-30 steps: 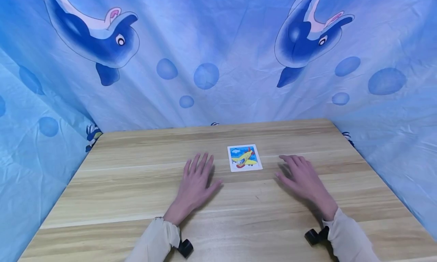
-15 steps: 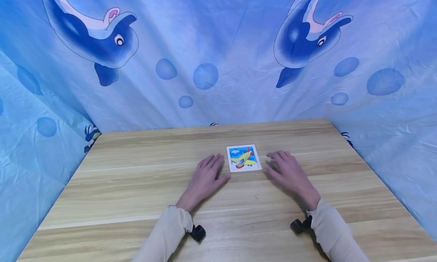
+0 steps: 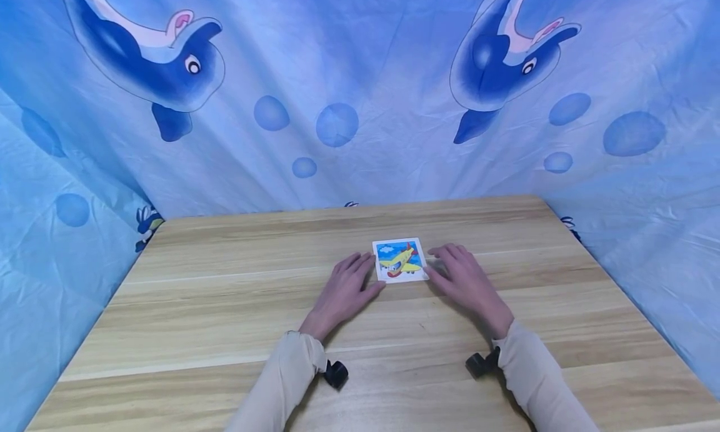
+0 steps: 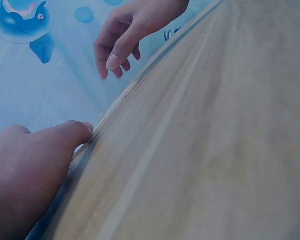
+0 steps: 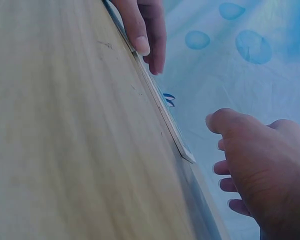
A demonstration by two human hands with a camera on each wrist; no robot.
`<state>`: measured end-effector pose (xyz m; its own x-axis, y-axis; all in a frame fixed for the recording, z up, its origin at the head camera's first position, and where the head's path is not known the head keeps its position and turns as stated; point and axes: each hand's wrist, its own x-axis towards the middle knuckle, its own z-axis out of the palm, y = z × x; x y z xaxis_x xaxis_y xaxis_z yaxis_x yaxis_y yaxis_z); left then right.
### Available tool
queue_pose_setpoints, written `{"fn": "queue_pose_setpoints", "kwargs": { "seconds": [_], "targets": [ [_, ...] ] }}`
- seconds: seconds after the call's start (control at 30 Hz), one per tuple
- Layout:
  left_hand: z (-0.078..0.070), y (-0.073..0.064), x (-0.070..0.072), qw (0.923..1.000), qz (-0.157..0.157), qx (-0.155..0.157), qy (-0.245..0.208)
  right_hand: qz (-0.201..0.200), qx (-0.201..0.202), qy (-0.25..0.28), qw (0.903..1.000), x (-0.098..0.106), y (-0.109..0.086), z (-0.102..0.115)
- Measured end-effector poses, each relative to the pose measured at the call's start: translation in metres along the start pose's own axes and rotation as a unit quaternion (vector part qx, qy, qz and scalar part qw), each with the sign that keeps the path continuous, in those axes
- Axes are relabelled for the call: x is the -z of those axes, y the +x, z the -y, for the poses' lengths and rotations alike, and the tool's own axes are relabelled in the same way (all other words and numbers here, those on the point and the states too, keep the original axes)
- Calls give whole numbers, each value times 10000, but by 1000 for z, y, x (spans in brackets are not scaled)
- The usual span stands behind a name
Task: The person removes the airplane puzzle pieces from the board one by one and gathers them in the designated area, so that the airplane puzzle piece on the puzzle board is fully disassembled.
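A thin square picture board [image 3: 399, 261] with a white border and a yellow cartoon airplane lies flat on the wooden table. Its pale edge [image 5: 162, 107] shows in the right wrist view. My left hand [image 3: 344, 292] is at the board's left side, fingers loosely bent, the thumb by its near left corner. On the other side my right hand [image 3: 469, 286] is close to the right edge, thumb and fingers spread apart. In the right wrist view a gap separates the right hand [image 5: 265, 162] from the board. Neither hand grips anything.
The table [image 3: 225, 319] has a light wood grain and reaches to a blue curtain [image 3: 382, 163] printed with dolphins and bubbles. Small black cameras [image 3: 336, 375] sit at both wrists, below the beige sleeves [image 3: 287, 376].
Both hands have moved inward over the table, the left one rightward and the right one leftward, up to the sides of the board. The board has stayed in place.
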<state>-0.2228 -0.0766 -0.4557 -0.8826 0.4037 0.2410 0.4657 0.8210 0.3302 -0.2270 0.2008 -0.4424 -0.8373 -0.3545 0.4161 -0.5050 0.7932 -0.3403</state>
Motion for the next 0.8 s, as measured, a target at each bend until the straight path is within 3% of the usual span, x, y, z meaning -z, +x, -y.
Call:
{"fn": "queue_pose_setpoints", "kwargs": {
  "seconds": [0.63,0.8],
  "targets": [
    [0,2,-4,9998,-57,-198,-29,210,-93,242,9994,-10,15,7],
    [0,2,-4,9998,-29,-201,-19,214,57,360,9991,-15,23,9]
  ]
}}
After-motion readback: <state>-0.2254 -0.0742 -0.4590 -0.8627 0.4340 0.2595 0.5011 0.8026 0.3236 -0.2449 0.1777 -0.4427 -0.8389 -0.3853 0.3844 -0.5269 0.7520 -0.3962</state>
